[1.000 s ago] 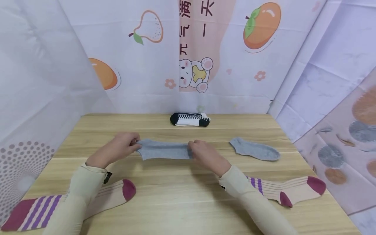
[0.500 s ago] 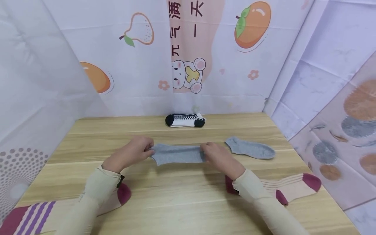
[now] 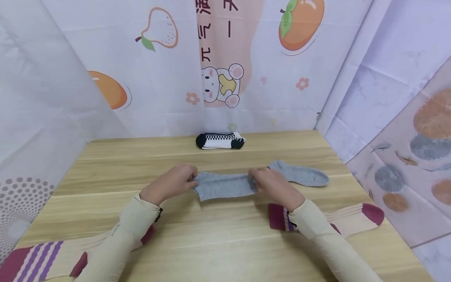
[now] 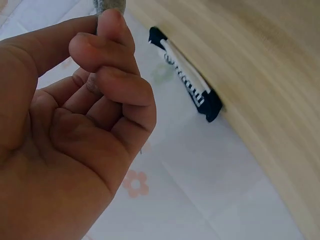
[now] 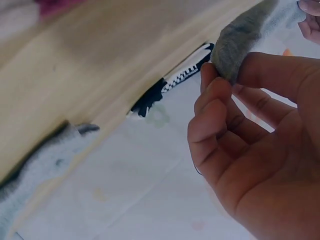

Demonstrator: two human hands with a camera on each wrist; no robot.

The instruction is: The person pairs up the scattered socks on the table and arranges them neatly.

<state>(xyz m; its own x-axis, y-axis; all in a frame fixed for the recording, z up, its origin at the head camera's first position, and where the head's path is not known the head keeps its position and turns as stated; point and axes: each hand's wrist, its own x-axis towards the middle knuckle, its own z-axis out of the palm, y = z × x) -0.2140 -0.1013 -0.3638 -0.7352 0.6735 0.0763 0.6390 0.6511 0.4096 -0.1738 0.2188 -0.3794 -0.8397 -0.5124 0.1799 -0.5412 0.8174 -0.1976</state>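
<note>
A light grey ankle sock (image 3: 225,185) is stretched sideways between both hands, a little above the wooden table. My left hand (image 3: 173,183) pinches its left end between thumb and fingers; in the left wrist view only a bit of the grey fabric (image 4: 111,5) shows above the fingertips. The right end is pinched by my right hand (image 3: 275,185), and the right wrist view shows the sock's tip (image 5: 234,52) between thumb and forefinger. Just beyond the right hand, a second grey ankle sock (image 3: 306,175) lies flat on the table, partly covered by that hand.
At the table's back edge lies a black-and-white checkered pair of socks (image 3: 220,141). Long cream socks with maroon and purple parts lie at the front left (image 3: 67,250) and right (image 3: 352,219), partly under the forearms. Printed curtains (image 3: 158,90) enclose the table (image 3: 211,243).
Both hands have shifted right in the head view, carrying the stretched grey sock nearer to the second one. The head view itself has also turned slightly. Both grips stay the same.
</note>
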